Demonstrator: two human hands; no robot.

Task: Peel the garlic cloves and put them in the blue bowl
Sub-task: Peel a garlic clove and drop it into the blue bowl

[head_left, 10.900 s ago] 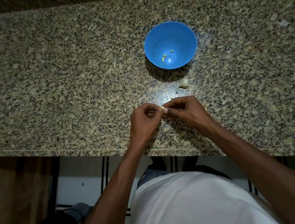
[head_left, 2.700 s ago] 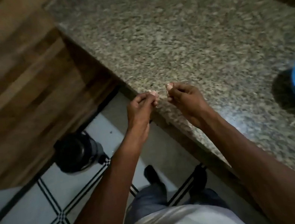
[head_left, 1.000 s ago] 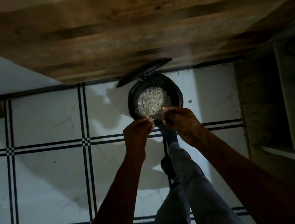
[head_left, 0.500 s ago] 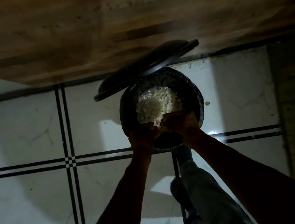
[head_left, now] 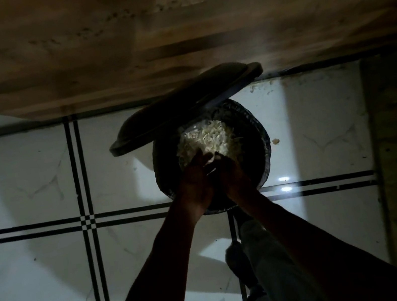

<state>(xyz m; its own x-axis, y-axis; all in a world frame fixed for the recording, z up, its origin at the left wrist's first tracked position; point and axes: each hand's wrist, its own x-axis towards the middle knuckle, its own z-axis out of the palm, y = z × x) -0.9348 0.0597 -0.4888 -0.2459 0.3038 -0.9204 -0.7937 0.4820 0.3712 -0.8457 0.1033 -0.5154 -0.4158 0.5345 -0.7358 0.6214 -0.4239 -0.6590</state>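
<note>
1. Garlic cloves and the blue bowl are both out of my view; I see only floor, a bin and wood panelling.
2. Nearest me, a trouser leg (head_left: 271, 270) and a dark shoe (head_left: 238, 262) stand on the white tiled floor (head_left: 41, 271), which is crossed by paired black lines.
3. Both forearms reach forward from the bottom edge and meet over the bin.
4. My left hand (head_left: 194, 180) and right hand (head_left: 233, 176) are held close together, fingertips pointing down into the bin. It is too dark for me to tell whether either grip is closed on anything.
5. Below the hands sits a round black bin (head_left: 257, 145), lined with a dark bag and holding a pale heap of garlic skins (head_left: 206, 141).
6. The bin's lid (head_left: 180, 111) stands tilted up at its far left side.
7. A small pale scrap (head_left: 275, 141) lies on the floor just right of the bin.
8. Farthest away, brown wood panelling (head_left: 169, 22) fills the top of the view.
</note>
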